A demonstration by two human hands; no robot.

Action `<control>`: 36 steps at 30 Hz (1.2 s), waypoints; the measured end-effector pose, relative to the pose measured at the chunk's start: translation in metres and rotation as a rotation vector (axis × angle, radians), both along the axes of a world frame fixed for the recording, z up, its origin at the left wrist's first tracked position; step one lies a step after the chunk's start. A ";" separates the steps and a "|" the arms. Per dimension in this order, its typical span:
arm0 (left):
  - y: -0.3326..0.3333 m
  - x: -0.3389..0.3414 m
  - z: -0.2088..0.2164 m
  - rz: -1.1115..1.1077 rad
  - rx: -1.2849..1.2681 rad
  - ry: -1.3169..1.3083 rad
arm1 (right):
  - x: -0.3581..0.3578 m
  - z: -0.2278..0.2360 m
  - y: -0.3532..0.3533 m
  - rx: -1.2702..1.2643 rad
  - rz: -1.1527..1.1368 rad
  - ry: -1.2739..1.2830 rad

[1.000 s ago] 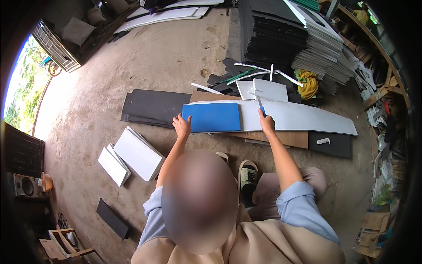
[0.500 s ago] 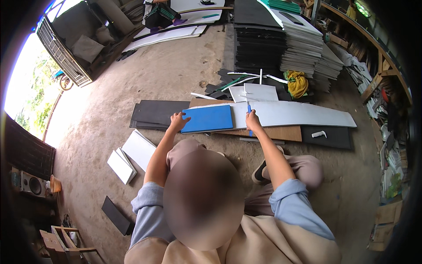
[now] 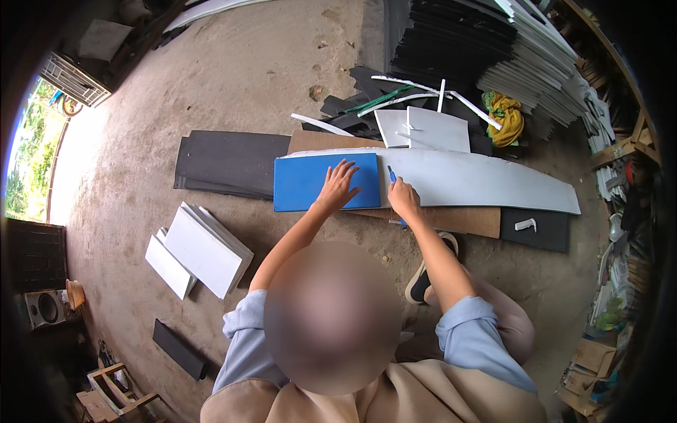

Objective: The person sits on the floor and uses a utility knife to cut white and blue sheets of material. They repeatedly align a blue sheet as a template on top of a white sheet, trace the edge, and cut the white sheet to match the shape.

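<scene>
My left hand [image 3: 339, 186] rests on a blue rectangular board [image 3: 300, 185], its fingers spread over the right half. The board lies on the left part of a long white foam-like sheet [image 3: 493, 180]. Just past the board's right edge, my right hand [image 3: 403, 199] is wrapped round a blue utility knife [image 3: 392, 173]. Its tip points away from me over the white sheet, and its tail shows below my fist. I cannot tell whether the blade touches the sheet. Beneath the white sheet lie brown cardboard [image 3: 465, 220] and dark grey sheets [image 3: 226, 161].
White cut panels [image 3: 204, 247] lie on the floor at left, near a black strip [image 3: 180, 349]. Beyond the work are white offcuts [image 3: 437, 128], dark scraps and a yellow cloth [image 3: 503, 118]. Stacked black sheets [image 3: 451, 42] stand behind. A small white piece [image 3: 525, 224] lies right.
My left hand has moved right, from the blue board's left edge onto its right half. The knife hand stays beside the board's right edge. The view has tilted downward.
</scene>
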State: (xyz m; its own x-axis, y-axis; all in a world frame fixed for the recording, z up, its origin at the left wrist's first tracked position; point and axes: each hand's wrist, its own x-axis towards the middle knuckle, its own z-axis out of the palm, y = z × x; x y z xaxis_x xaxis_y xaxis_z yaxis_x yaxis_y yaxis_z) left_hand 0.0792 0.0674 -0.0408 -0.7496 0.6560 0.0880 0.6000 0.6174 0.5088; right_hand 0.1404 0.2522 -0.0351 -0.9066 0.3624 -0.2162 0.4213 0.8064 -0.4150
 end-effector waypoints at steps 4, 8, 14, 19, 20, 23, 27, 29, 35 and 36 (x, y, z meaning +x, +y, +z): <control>0.035 -0.015 -0.007 0.038 0.033 0.112 | -0.033 0.001 -0.013 -0.071 -0.019 0.081; 0.056 -0.023 -0.020 0.118 -0.032 0.131 | -0.054 -0.006 -0.011 -0.068 -0.026 0.076; 0.062 -0.026 -0.026 0.180 -0.127 0.083 | -0.067 -0.025 -0.014 -0.027 -0.024 -0.018; 0.061 -0.029 -0.025 0.179 -0.135 0.084 | -0.076 -0.006 -0.018 0.003 -0.048 -0.015; 0.061 -0.029 -0.026 0.180 -0.132 0.089 | -0.075 -0.018 -0.015 0.027 -0.032 0.033; 0.062 -0.029 -0.029 0.178 -0.110 0.117 | -0.076 -0.031 -0.011 -0.012 -0.027 0.114; 0.060 -0.031 -0.034 0.202 -0.086 0.139 | -0.081 -0.012 -0.019 0.047 0.030 -0.004; 0.060 -0.030 -0.033 0.195 -0.067 0.139 | -0.081 -0.015 -0.018 0.114 0.047 -0.016; 0.057 -0.028 -0.033 0.205 -0.017 0.133 | -0.085 -0.009 -0.023 0.159 0.074 -0.034; 0.057 -0.028 -0.033 0.206 -0.017 0.134 | -0.086 -0.011 -0.023 0.136 0.057 -0.036</control>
